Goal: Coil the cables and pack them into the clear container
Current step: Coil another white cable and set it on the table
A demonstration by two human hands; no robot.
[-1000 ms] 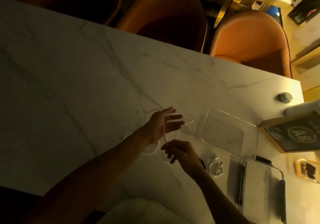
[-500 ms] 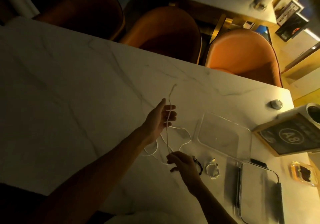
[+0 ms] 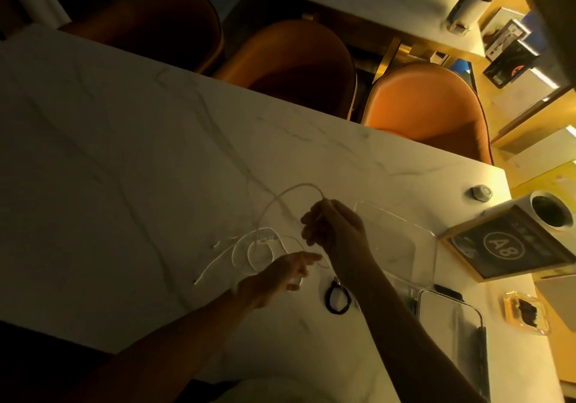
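Marble veining runs across the table (image 3: 124, 159), on which a thin white cable (image 3: 274, 203) is being handled by two bare hands. The right hand (image 3: 336, 234) is raised over the table near the middle of the view, its fingers curled round one end of the cable, which arches out of the fist toward 10 o'clock and drops to a loose tangle of loops (image 3: 258, 250) lying flat on the marble. The left hand (image 3: 280, 274) is seen at 7 o'clock from the right one, fingers extended and relaxed toward 2 o'clock, close to the loops; whether the cable is actually touched by it cannot be told (the light is dim and the fingers are blurred). Loose ends of the cable trail off toward 8 o'clock from the loops. A small dark coiled cable (image 3: 338, 298) lies on the table just beside the right forearm, at 5 o'clock from the left hand. The clear container (image 3: 427, 240) stands open at 3 o'clock from the right hand, partly hidden behind that hand and wrist, and nothing can be made out inside it. Its lid (image 3: 467, 340) lies at 5 o'clock from it, near the table's edge. A framed sign marked A8 (image 3: 505, 246) is set at 3 o'clock from the container, and three orange chairs (image 3: 430, 103) are ranged along the far side of the table at 12 o'clock.
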